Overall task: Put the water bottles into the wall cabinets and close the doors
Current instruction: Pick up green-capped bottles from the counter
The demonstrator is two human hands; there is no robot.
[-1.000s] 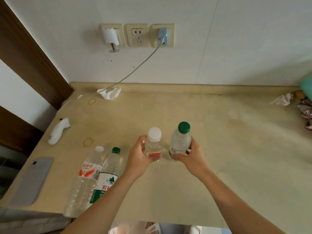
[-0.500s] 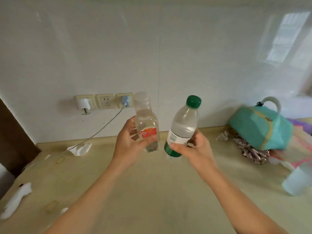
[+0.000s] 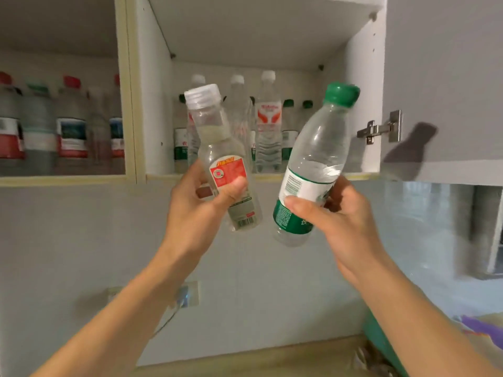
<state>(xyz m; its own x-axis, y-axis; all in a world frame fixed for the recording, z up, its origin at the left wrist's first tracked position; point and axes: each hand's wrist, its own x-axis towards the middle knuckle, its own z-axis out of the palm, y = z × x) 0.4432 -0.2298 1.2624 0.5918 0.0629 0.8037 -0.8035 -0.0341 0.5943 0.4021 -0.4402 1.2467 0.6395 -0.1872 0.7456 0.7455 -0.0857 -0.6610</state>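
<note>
I've got both hands up in front of the open wall cabinet [image 3: 272, 36]. My left hand [image 3: 198, 210] is wrapped round the white-capped bottle [image 3: 217, 148], thumb pressed on its red label, and the bottle leans left with its cap level with the stored bottles behind it. My right hand [image 3: 340, 216] grips the green-capped bottle [image 3: 313, 159] low on its green and white label; that one tilts right, cap up near the cabinet's right wall. Both bottles are in the air, just in front of the cabinet's bottom edge, close together but not touching. Neither is on the shelf yet.

Inside the cabinet, a row of bottles [image 3: 268, 126] stands upright at the back: three tall ones with white caps, one showing a red and white label, and shorter ones with dark green caps between and beside them. How many in all, I can't tell, since my two bottles cover part of the row.

Left of the cabinet, past its divider, a second compartment [image 3: 62, 126] holds more upright bottles with red caps and dark labels, blurred. Right of the cabinet, its grey door [image 3: 449, 77] stands open on a metal hinge [image 3: 381, 129]. Below the cabinet, on the wall, a socket plate [image 3: 187, 293] has a cable hanging from it, and the table [image 3: 258, 357] edge shows at the bottom.
</note>
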